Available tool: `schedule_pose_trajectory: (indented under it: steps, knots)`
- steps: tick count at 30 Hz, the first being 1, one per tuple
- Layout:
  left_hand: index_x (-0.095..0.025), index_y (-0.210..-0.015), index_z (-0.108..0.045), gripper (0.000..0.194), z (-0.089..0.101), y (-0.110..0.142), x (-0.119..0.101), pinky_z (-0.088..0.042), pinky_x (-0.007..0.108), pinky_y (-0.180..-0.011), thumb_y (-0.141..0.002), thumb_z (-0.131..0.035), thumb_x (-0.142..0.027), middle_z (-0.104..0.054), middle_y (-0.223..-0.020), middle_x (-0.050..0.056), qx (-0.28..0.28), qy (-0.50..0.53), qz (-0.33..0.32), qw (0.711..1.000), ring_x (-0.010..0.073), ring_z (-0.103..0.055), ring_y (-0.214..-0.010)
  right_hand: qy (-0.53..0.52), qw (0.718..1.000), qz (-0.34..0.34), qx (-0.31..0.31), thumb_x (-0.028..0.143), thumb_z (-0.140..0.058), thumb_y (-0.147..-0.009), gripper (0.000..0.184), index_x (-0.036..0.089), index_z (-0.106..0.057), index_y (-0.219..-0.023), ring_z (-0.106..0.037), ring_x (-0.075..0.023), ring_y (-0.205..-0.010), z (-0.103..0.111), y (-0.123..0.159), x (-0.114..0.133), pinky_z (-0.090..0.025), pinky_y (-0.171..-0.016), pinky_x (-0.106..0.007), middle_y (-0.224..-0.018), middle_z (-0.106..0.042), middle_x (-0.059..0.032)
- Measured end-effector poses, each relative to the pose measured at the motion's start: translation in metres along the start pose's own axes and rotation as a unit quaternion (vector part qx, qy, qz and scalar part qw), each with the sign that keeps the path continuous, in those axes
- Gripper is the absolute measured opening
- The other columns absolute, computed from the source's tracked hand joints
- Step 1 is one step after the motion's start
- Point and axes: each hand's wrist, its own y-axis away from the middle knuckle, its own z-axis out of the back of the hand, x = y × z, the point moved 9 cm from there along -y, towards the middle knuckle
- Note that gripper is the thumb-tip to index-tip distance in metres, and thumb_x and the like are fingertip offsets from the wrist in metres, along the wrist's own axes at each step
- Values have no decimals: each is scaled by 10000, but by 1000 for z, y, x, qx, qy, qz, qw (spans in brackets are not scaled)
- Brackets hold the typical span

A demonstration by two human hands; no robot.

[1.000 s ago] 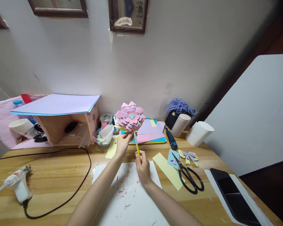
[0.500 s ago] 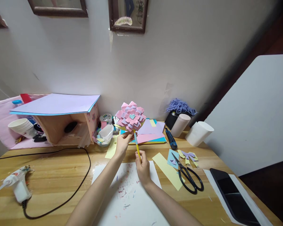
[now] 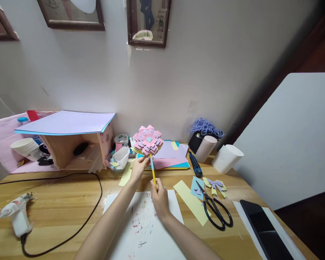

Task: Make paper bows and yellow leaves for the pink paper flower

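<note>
A paper flower (image 3: 148,140) with layered pink and lilac petals and a small blue heart at its centre is held up above the table. Its yellow stem (image 3: 154,176) has a light blue band near the top. My left hand (image 3: 139,167) pinches it just below the petals, beside a pale yellow leaf; the fingertips are partly hidden. Lower down, my right hand (image 3: 160,198) is closed around the bottom of the stem. Beneath both hands lies a white sheet (image 3: 141,227) marked with coloured smudges.
Black-handled scissors (image 3: 215,209) lie on yellow and blue paper pieces at right, near a paper bow (image 3: 216,186), a utility knife (image 3: 195,164) and a phone (image 3: 262,225). A glue gun (image 3: 20,215) with a looping cord rests at left. Coloured paper (image 3: 173,162) is stacked behind the flower.
The camera view has tilted up slightly. Both hands and the flower have shifted a little left, with the flower turned slightly. The grip looks the same.
</note>
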Motion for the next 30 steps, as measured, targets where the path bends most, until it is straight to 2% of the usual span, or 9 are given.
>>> schedule_pose_trajectory:
  steps: [7,11,22,30]
  knots:
    - [-130,-680,-702,358,6,-5,18,-498,298,-710,-519,-772,-442,-713,-716,85,2,3,30,1000,191,-661,-692,40,999,-25,21,478,-330,-874,345,223,-557,-821,-479,-145,-424,-7,3,-6,-294,-433,-224,-476,-506,37]
    - [-119,-708,-700,367,7,-5,22,-496,290,-701,-536,-768,-436,-715,-758,106,5,1,40,999,187,-664,-701,45,998,-23,27,455,-339,-875,329,220,-560,-810,-480,-145,-426,-7,2,-8,-290,-432,-224,-477,-515,31]
    - [-115,-711,-693,336,8,-5,23,-495,286,-709,-568,-757,-412,-714,-769,109,10,4,40,999,173,-661,-685,0,1000,-13,17,493,-392,-850,330,221,-550,-749,-455,-142,-407,-5,2,-5,-284,-405,-227,-457,-492,32]
    - [-125,-735,-699,342,6,-4,21,-486,295,-720,-570,-750,-421,-715,-784,101,15,17,34,999,185,-662,-716,-28,998,-22,45,469,-384,-868,319,206,-542,-783,-460,-127,-414,-9,4,-4,-327,-426,-219,-465,-485,45]
